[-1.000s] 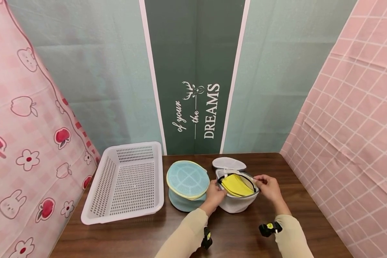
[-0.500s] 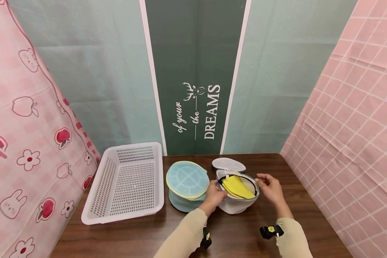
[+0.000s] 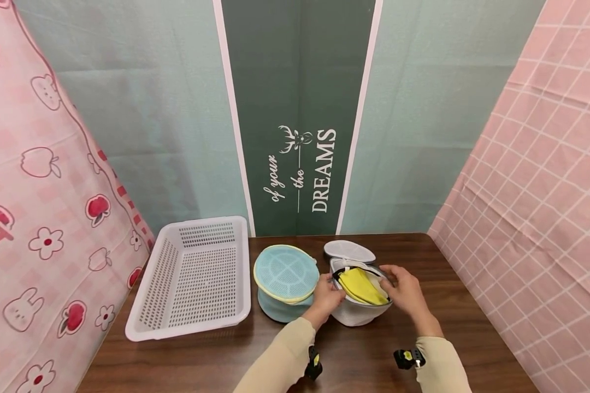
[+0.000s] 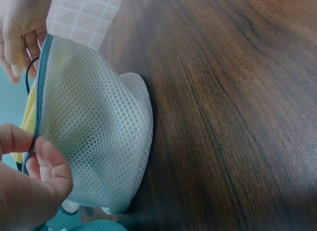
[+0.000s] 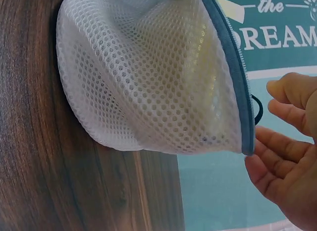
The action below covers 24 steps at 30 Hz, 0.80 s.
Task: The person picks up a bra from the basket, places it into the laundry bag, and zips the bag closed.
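Observation:
A white mesh laundry bag [image 3: 356,315] with a grey zip edge stands unzipped, its lid [image 3: 349,251] folded back behind it. Inside lies a yellow cloth item [image 3: 364,288] with a black cord-like strap; the bag hides its lower part. My left hand [image 3: 326,297] pinches the left side of the rim between thumb and finger, as the left wrist view shows on the zip edge [image 4: 42,87]. At the right side of the opening is my right hand [image 3: 407,289], its fingers loosely bent and its thumb apart, fingertips right at the rim beside the black strap [image 5: 257,110].
Left of the white bag stands a light blue mesh bag [image 3: 286,273] with yellow trim, close to my left hand. A white plastic basket [image 3: 187,333] sits farther left on the brown wooden table [image 3: 359,365]. Patterned cloth hangs at the back and both sides.
My right hand let go of the bag's right rim, then shifted left so that its fingers reach over the opening. The left hand keeps its hold on the rim.

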Each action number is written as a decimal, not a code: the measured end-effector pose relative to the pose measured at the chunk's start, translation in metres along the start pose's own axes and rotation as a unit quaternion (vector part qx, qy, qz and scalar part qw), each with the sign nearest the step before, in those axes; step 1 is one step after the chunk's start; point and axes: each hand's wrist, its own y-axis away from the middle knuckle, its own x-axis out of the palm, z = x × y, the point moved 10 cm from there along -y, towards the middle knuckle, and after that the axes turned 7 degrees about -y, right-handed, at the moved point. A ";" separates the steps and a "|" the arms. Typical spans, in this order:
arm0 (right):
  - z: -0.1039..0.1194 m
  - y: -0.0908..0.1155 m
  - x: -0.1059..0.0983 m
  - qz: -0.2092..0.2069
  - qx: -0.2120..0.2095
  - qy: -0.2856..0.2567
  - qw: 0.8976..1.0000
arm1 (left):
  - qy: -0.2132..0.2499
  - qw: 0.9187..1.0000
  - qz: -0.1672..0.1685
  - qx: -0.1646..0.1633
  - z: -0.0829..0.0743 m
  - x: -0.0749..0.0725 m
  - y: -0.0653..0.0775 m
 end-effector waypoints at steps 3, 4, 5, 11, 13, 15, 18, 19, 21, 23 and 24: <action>0.007 -0.002 0.006 0.007 -0.024 0.011 1.000 | -0.002 1.000 -0.002 0.008 -0.002 -0.001 0.000; 0.009 -0.002 0.008 0.011 -0.029 0.013 0.999 | -0.006 1.000 -0.004 0.013 -0.003 -0.002 0.000; 0.010 -0.003 0.010 0.015 -0.031 0.014 0.999 | -0.007 1.000 -0.004 0.014 -0.004 -0.002 0.000; 0.014 -0.006 0.028 0.054 -0.014 -0.004 0.998 | -0.016 1.000 -0.003 0.014 -0.004 -0.002 0.001; 0.015 -0.006 0.033 0.064 -0.012 -0.011 0.998 | -0.019 1.000 -0.005 0.013 -0.004 -0.002 0.001; 0.017 -0.007 0.039 0.073 -0.014 -0.017 0.997 | -0.021 1.000 -0.007 0.012 -0.003 -0.003 0.001; 0.020 -0.007 0.046 0.084 -0.020 -0.025 0.996 | -0.020 1.000 -0.009 0.008 -0.003 -0.003 0.001; 0.021 -0.007 0.048 0.088 -0.022 -0.026 0.996 | -0.019 1.000 -0.009 0.007 -0.003 -0.003 0.001; 0.023 -0.008 0.052 0.095 -0.024 -0.027 0.995 | -0.011 1.000 -0.006 0.003 -0.003 -0.003 0.001; 0.024 -0.008 0.055 0.100 -0.025 -0.025 0.994 | -0.004 1.000 -0.003 0.000 -0.004 -0.002 0.001; 0.024 -0.008 0.056 0.102 -0.023 -0.022 0.994 | 0.001 1.000 -0.001 -0.003 -0.004 -0.002 0.002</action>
